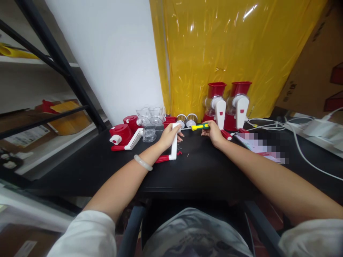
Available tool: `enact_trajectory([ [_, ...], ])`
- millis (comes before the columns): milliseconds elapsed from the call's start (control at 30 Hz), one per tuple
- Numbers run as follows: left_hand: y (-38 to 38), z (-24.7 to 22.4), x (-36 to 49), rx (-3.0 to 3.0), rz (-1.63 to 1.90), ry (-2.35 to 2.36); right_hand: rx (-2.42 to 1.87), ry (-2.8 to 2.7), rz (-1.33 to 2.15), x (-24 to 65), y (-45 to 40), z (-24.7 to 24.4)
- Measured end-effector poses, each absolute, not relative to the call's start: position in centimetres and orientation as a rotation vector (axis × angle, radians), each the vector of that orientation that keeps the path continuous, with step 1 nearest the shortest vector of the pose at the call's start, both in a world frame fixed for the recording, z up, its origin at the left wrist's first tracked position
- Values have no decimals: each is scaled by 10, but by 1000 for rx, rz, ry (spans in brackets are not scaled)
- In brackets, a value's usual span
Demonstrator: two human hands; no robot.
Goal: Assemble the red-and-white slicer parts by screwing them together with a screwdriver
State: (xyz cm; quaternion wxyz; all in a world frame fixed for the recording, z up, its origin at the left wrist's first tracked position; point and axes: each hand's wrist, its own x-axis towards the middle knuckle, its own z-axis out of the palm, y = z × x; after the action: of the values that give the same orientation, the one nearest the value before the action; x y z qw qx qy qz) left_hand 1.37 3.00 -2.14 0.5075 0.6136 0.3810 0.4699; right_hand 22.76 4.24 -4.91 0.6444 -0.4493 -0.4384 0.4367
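Left hand (166,137) grips the white crank (174,145), and the right hand (215,134) holds the screwdriver (199,127) crosswise, shaft pointing left toward the crank's far end.

A yellow plastic sheet (227,50) hangs behind the black bench (209,171). White cables (297,139) trail near the printed cardboard (302,75). Shelves (24,61) stand left.

my left hand (169,137) grips a white crank arm with a red handle (174,142); my right hand (213,132) holds a yellow-and-green screwdriver (199,127), pointed toward the left. two red-and-white upright grinders (219,107) stand just beyond my right hand, clear plastic cups (151,119) beyond my left.
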Motion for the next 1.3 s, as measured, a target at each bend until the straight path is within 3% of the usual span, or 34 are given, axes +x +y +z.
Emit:
enact_trajectory([
  [467, 31, -23, 14, 1494, 1132, 900, -962, -957, 1047, 228, 42, -50],
  [800, 29, -21, 14, 1488, 1133, 917, -1067, -1125, 849, 229, 46, -57],
  [1300, 29, -22, 14, 1489, 1137, 909, -968, -957, 1072, 229, 45, -52],
])
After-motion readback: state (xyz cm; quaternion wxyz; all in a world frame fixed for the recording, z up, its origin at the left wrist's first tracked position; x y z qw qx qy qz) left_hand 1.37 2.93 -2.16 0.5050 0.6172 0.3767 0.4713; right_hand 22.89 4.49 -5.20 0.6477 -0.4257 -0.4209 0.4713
